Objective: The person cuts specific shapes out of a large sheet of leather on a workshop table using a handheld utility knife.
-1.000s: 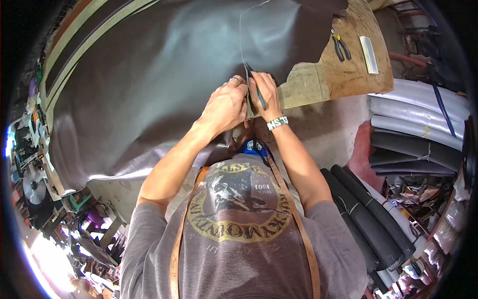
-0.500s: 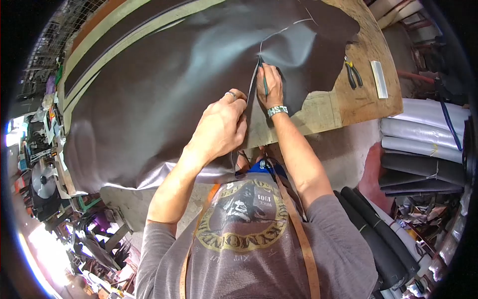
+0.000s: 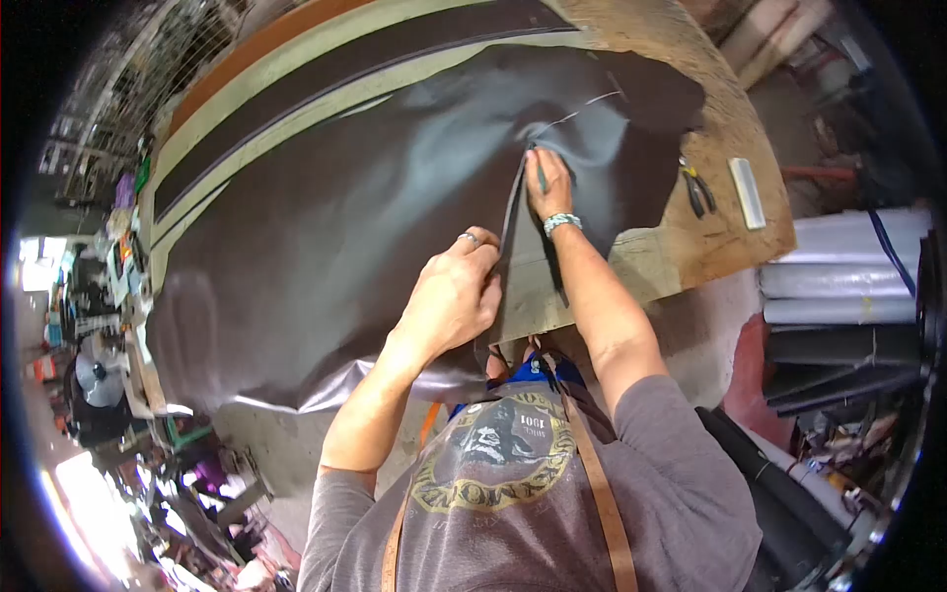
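Item: dark brown leather sheet (image 3: 326, 237), spread across a worktable (image 3: 671, 259), its near edge drooping over the table's front. An open slit runs inward from that edge, and a pale line (image 3: 584, 107) is marked on the leather beyond the slit's far end.

Item: right hand (image 3: 550, 187), on the leather sheet at the far end of the slit. Fingers pinched together around a teal-handled tool (image 3: 542, 178), its dark tip at the leather; the tip's exact shape is too small to tell. Patterned band (image 3: 562, 223) at the wrist.

Item: left hand (image 3: 449, 296), over the near part of the leather sheet, just left of the slit. Fingers curled and close together, a ring (image 3: 469, 237) on one; whether they pinch the cut edge, I cannot tell.

Item: pliers (image 3: 698, 190), black and yellow handles, on the table just right of the leather sheet.

Item: whitish block (image 3: 747, 194), farther right of the sheet, past the pliers.

Item: long dark strip (image 3: 326, 94), lying along the far side of the leather sheet; an orange-brown strip (image 3: 242, 69) lies beyond it.

Item: silvery rolls (image 3: 838, 259), stacked off the table, well to the right of the leather sheet; dark folded material (image 3: 838, 360) beneath them.
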### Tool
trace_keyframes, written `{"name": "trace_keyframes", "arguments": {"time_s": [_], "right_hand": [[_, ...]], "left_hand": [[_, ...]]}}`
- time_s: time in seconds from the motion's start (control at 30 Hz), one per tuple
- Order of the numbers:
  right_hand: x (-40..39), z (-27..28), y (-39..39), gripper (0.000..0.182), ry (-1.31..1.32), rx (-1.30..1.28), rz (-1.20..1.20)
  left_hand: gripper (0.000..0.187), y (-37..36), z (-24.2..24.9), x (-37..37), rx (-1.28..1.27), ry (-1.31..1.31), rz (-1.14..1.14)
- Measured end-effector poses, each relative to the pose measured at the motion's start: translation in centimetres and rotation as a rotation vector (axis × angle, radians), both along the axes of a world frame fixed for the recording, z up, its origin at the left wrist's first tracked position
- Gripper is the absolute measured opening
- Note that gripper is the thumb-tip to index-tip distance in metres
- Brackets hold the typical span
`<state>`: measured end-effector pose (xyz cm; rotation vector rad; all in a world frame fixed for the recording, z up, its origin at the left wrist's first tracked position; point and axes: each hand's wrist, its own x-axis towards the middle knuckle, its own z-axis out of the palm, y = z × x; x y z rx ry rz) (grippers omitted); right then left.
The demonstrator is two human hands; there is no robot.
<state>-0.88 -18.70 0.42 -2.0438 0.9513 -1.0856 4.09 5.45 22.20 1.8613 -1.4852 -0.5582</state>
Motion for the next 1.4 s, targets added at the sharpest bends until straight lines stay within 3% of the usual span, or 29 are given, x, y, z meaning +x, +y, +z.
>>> {"name": "trace_keyframes", "arguments": {"time_s": [0.2,0.3,0.5,0.57,0.63,0.7,0.77,0.87,0.97,1.0,1.03,1.07,1.13,1.17,1.2,1.3,1.33,1.4], "right_hand": [[-4.3,6.4,-1.3,0.034,0.018,0.315,0.111],[-8.1,7.1,-3.9,0.035,-0.185,0.534,0.149],[-18.7,10.0,-14.4,0.044,-0.428,0.506,0.091],[-22.9,11.5,-18.2,0.049,-0.388,0.485,0.068],[-27.3,11.9,-22.5,0.048,-0.152,0.215,0.048],[-28.6,13.4,-24.8,0.041,-0.283,0.214,-0.03],[-31.1,11.0,-28.6,0.039,-0.333,0.126,-0.018],[-33.1,9.8,-31.9,0.038,0.107,0.402,-0.059],[-30.4,8.3,-32.4,0.033,0.389,0.179,0.062],[-28.9,7.3,-32.2,0.036,0.326,0.231,0.07],[-28.1,5.7,-33.2,0.046,0.451,0.272,0.094],[-26.7,6.0,-33.1,0.052,0.581,0.351,0.126],[-24.5,6.9,-29.9,0.062,0.357,0.304,0.171],[-24.0,6.9,-30.7,0.066,0.529,0.45,0.216],[-24.0,4.2,-31.4,0.068,0.502,0.37,0.166],[-23.4,5.0,-30.1,0.066,0.516,0.498,0.273],[-23.3,3.3,-29.4,0.061,0.26,0.525,0.264],[-23.2,4.3,-28.6,0.048,0.462,0.659,0.125]], "left_hand": [[0.017,-0.2,-2.0,-1.7,0.033,0.015,-0.004],[0.016,-0.5,-4.1,-3.8,0.095,-0.009,-0.002],[0.01,-1.4,-10.3,-9.3,0.201,-0.036,0.125],[0.022,-1.3,-12.7,-11.4,0.275,-0.082,0.254],[0.021,-1.9,-12.6,-13.3,0.291,-0.118,0.379],[0.02,-3.0,-12.5,-14.6,0.229,-0.152,0.551],[0.022,-3.1,-11.8,-15.6,0.256,-0.125,0.709],[0.019,-2.5,-10.9,-15.6,0.223,-0.195,0.964],[0.015,-2.5,-8.4,-15.5,0.238,-0.131,1.159],[0.014,-2.8,-7.7,-15.5,0.248,-0.102,1.229],[0.012,-2.8,-7.5,-15.3,0.152,-0.224,1.196],[0.013,-2.6,-6.9,-15.1,0.21,-0.279,1.189],[0.012,-1.7,-6.8,-13.8,0.155,-0.387,1.119],[0.012,-1.2,-6.6,-12.7,0.119,-0.463,1.074],[0.014,-0.7,-6.7,-11.2,0.08,-0.454,1.025],[0.02,0.9,-6.3,-6.6,0.035,-0.486,0.901],[0.021,1.1,-5.6,-4.9,0.046,-0.472,0.847],[0.024,1.7,-4.3,-0.7,0.058,-0.493,0.699]]}}
